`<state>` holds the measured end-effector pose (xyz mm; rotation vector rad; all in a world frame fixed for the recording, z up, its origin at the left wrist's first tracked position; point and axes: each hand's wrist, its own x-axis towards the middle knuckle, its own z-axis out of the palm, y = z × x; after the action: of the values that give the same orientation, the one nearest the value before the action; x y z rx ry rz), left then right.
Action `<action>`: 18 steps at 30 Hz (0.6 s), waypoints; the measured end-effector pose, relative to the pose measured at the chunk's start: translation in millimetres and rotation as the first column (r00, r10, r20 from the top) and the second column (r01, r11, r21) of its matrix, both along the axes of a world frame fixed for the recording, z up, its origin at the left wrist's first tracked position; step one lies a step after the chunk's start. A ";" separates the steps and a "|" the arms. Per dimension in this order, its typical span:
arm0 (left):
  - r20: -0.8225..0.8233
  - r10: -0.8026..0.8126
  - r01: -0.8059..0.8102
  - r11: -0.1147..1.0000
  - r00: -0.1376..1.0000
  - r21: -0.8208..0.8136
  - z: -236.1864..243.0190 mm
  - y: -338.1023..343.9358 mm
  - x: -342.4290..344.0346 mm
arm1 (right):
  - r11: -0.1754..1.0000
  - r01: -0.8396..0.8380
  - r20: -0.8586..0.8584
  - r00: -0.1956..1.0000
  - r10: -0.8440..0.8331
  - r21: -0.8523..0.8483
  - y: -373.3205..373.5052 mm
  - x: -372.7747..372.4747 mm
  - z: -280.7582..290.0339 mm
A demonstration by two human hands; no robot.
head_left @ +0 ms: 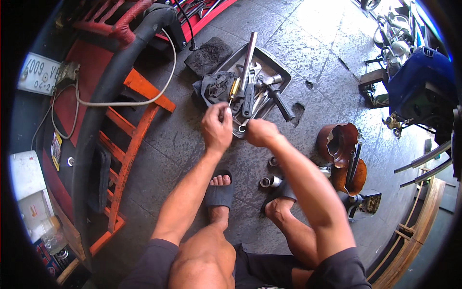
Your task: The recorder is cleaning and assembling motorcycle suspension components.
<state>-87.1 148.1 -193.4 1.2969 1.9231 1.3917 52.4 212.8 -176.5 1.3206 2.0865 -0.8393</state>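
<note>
Both my hands are at the near edge of a grey metal tray (284, 65) full of hand tools. My left hand (217, 127) is closed, its fingertips next to the thin shaft of a screwdriver (234, 89) with a yellow handle; whether it grips the shaft I cannot tell. Curled into a fist, my right hand (262, 132) is beside the ring end of a wrench (241, 128); what it holds is hidden. In the tray lie a long chrome bar (250, 55), an adjustable wrench (254, 71), a black-handled tool (281, 102) and a dark rag (219, 87).
An orange metal frame (126, 166) stands at left, with a grey cable (163, 94) looping over it. Sockets (270, 181) lie by my right foot, near rusty curved metal parts (339, 144). A blue motorbike part (423, 77) is at right, a red tool tray (204, 19) far left.
</note>
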 end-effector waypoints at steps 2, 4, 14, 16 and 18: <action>0.077 -0.149 0.154 0.986 0.986 -0.063 -11.3 -38.9 14.1 | 0.998 -0.070 0.104 0.992 0.069 0.003 -2.3 40.5 28.9; 0.073 -0.390 0.396 0.906 0.918 -0.146 -45.9 -81.7 35.6 | 0.995 -0.082 0.185 0.980 0.071 0.053 -14.9 93.7 65.8; -0.217 -0.826 0.737 0.563 0.521 -0.373 -96.2 -143.5 103.5 | 0.526 0.809 -0.422 0.586 -0.692 0.261 -255.0 277.0 304.4; -0.178 -0.819 0.754 0.572 0.545 -0.323 -93.9 -137.4 109.4 | 0.285 0.939 -0.509 0.343 -0.790 0.191 -320.0 293.9 330.8; 0.119 -0.735 0.739 0.634 0.667 -0.227 -75.2 -131.2 100.7 | 0.221 0.963 -0.566 0.271 -0.779 0.156 -355.1 303.5 338.2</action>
<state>13.6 16.9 -268.5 1.6555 1.2265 0.6861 355.9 -142.3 161.7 3.0690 1.6114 -1.0832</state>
